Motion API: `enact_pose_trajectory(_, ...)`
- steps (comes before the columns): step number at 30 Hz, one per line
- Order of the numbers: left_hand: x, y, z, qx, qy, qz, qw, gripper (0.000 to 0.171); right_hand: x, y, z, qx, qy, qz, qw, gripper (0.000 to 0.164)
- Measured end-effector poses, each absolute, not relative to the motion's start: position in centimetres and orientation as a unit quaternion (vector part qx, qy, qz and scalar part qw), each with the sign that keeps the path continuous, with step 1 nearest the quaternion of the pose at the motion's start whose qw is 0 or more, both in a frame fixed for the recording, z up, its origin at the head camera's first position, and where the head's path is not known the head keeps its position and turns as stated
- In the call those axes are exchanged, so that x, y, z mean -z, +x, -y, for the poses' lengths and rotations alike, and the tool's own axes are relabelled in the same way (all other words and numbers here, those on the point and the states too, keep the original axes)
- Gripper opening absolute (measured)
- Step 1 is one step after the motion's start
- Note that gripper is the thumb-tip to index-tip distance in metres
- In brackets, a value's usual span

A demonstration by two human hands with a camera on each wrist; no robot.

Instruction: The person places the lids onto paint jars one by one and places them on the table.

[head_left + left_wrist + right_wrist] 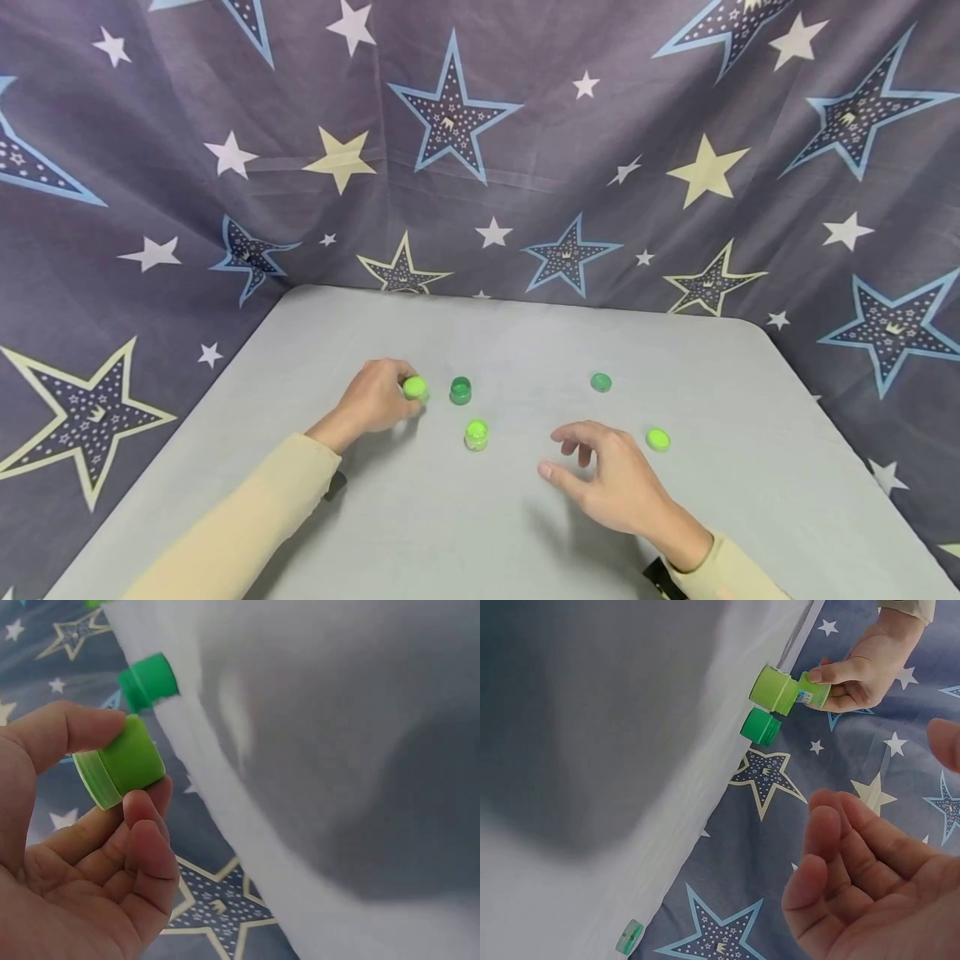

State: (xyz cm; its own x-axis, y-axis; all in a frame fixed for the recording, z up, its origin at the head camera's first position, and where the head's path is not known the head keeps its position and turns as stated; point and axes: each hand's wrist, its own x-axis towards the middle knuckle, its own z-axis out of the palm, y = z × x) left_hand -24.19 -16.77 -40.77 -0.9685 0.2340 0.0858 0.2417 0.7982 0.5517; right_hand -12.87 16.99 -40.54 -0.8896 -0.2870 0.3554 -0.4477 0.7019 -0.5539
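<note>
My left hand (378, 395) pinches a small lime-green tub (129, 761) between thumb and fingers, low over the left part of the table. In the head view a rounded, solid green face of this tub points up. Just right of it stands a dark green tub (461, 391), its top uncovered. Nearer the front is a second lime-green tub (477, 435), also uncovered, with lime-green stuff inside. My right hand (611, 479) hovers over the table with loosely bent fingers, thumb apart from them, holding nothing. Beyond it lies a green lid (601, 382); to its right, a lime-green lid (658, 439).
The pale grey table (450, 533) has rounded far corners. A dark curtain (480, 208) with star prints hangs right behind it and along both sides. Both forearms, in cream sleeves (247, 517), reach in from the front edge.
</note>
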Motion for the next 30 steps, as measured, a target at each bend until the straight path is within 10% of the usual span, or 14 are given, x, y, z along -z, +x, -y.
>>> enact_pose_trajectory(20,42.3,-25.8,17.8,0.283,-0.101,0.952,-0.056,0.027,40.7,-12.8,-17.2,-0.326,0.191,0.920,0.106,0.035)
enact_pose_trajectory(30,42.1,-25.1,17.7,0.217,-0.119,0.969,-0.001,0.062,40.7,-12.9,-17.4,-0.320,0.188,0.922,0.110,0.036)
